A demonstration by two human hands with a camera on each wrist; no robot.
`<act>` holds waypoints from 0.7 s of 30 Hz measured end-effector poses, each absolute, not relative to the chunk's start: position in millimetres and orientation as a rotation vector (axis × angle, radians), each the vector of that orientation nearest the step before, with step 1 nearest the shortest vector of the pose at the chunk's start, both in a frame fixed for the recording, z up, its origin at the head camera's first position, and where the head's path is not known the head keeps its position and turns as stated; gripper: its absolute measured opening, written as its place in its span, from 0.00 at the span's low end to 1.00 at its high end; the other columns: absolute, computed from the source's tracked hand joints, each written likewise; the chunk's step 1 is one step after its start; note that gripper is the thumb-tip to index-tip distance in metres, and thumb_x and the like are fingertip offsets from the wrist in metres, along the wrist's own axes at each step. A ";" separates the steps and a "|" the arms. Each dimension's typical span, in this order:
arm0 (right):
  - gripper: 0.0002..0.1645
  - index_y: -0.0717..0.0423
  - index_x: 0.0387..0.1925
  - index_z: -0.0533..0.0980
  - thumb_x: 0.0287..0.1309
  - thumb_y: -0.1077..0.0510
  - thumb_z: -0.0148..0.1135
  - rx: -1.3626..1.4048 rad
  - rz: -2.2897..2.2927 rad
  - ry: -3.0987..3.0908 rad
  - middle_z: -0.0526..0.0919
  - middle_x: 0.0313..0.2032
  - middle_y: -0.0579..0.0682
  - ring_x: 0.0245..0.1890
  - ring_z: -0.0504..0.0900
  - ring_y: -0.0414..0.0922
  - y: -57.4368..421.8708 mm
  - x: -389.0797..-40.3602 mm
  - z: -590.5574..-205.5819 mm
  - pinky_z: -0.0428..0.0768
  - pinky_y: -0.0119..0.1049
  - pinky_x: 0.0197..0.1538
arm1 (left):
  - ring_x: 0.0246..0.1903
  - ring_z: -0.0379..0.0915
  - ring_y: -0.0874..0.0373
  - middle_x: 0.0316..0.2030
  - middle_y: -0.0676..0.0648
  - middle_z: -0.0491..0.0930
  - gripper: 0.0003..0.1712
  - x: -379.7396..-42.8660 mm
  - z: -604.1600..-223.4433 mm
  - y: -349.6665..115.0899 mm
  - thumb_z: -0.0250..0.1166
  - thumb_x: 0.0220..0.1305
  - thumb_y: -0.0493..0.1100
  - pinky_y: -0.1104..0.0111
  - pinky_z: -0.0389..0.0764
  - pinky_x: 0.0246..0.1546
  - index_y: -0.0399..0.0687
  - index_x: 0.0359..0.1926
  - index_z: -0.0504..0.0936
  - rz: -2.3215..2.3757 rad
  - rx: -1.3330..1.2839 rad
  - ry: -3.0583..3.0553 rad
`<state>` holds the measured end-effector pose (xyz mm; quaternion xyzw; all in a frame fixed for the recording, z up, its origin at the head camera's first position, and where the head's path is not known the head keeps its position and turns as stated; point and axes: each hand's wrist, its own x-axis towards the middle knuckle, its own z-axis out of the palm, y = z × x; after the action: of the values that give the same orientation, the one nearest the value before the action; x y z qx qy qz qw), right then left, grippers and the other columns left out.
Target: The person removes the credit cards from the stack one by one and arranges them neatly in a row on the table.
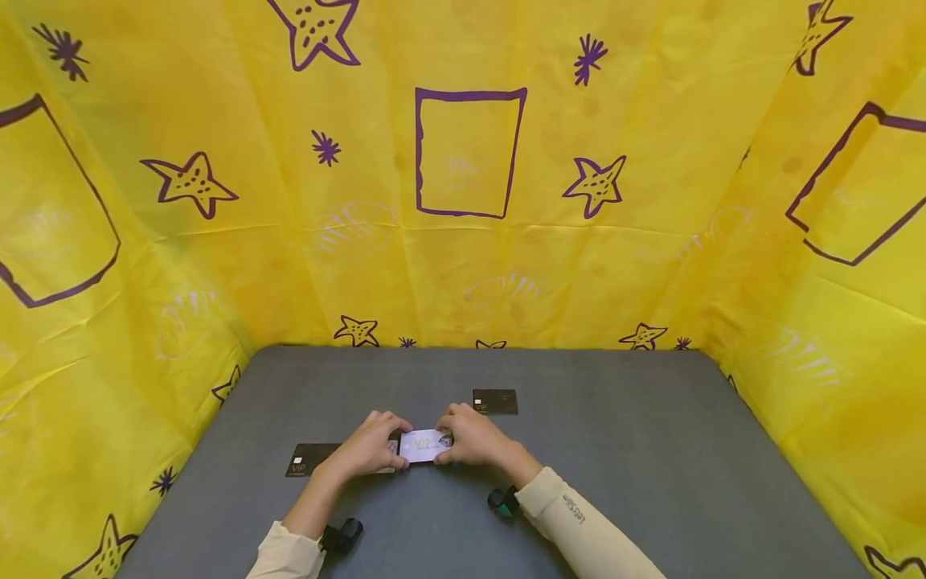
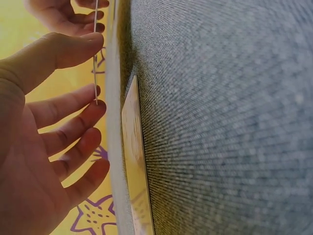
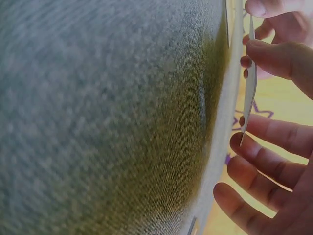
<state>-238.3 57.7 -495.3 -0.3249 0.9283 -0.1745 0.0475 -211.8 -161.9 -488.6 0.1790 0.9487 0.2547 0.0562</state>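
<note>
A white card with "VIP" lettering (image 1: 419,444) is held between my two hands above the grey tabletop. My left hand (image 1: 370,445) pinches its left end between thumb and fingers. At the other end, my right hand (image 1: 473,438) grips it the same way. Seen edge-on, the card (image 2: 95,63) is a thin line in the left wrist view, raised off the table. The right wrist view also shows the card's edge (image 3: 250,93) between thumb and fingers. A black VIP card (image 1: 309,457) lies to the left, partly hidden by my left hand.
Another black VIP card (image 1: 496,401) lies on the grey table (image 1: 615,458) just beyond my right hand. Yellow cloth (image 1: 470,273) with purple starfish drawings hangs behind the table and along both sides. Each wrist wears a black strapped device.
</note>
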 end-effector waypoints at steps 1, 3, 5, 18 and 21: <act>0.28 0.52 0.46 0.83 0.44 0.42 0.75 -0.993 -0.525 2.830 0.76 0.37 0.43 0.35 0.68 0.36 57.0 -238.1 -495.6 0.69 0.26 0.37 | 0.46 0.67 0.54 0.43 0.48 0.79 0.26 -211.6 -488.8 -162.2 0.79 0.42 0.43 0.57 0.71 0.48 0.43 0.45 0.83 0.767 0.539 2.877; 0.28 0.52 0.46 0.83 0.44 0.42 0.76 -0.994 -0.512 2.830 0.76 0.37 0.43 0.35 0.68 0.36 55.5 -237.6 -496.0 0.69 0.26 0.37 | 0.46 0.68 0.53 0.43 0.48 0.80 0.26 -211.0 -489.0 -162.7 0.79 0.41 0.43 0.56 0.71 0.48 0.43 0.45 0.83 0.760 0.547 2.878; 0.28 0.52 0.45 0.83 0.44 0.42 0.76 -0.990 -0.497 2.830 0.76 0.36 0.42 0.35 0.68 0.36 54.3 -236.7 -495.7 0.69 0.26 0.37 | 0.46 0.68 0.53 0.42 0.48 0.80 0.26 -210.2 -489.1 -163.3 0.79 0.41 0.43 0.56 0.71 0.47 0.43 0.44 0.83 0.755 0.563 2.878; 0.27 0.50 0.43 0.84 0.42 0.41 0.76 -0.994 -0.372 2.850 0.76 0.35 0.42 0.35 0.70 0.37 46.3 -230.8 -494.7 0.70 0.29 0.35 | 0.42 0.66 0.54 0.39 0.47 0.79 0.25 -207.2 -489.0 -162.1 0.79 0.39 0.40 0.58 0.69 0.43 0.42 0.43 0.84 0.717 0.571 2.872; 0.27 0.50 0.43 0.84 0.42 0.41 0.77 -0.988 -0.364 2.858 0.76 0.36 0.42 0.35 0.70 0.38 45.0 -230.4 -495.1 0.71 0.29 0.35 | 0.42 0.66 0.54 0.39 0.48 0.78 0.24 -207.6 -489.7 -161.7 0.79 0.39 0.40 0.58 0.69 0.43 0.43 0.42 0.84 0.708 0.561 2.872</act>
<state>-230.4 45.0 -495.1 -0.3239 0.9373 -0.1195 0.0478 -207.6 -161.7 -489.7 0.1861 0.9518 0.2347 0.0654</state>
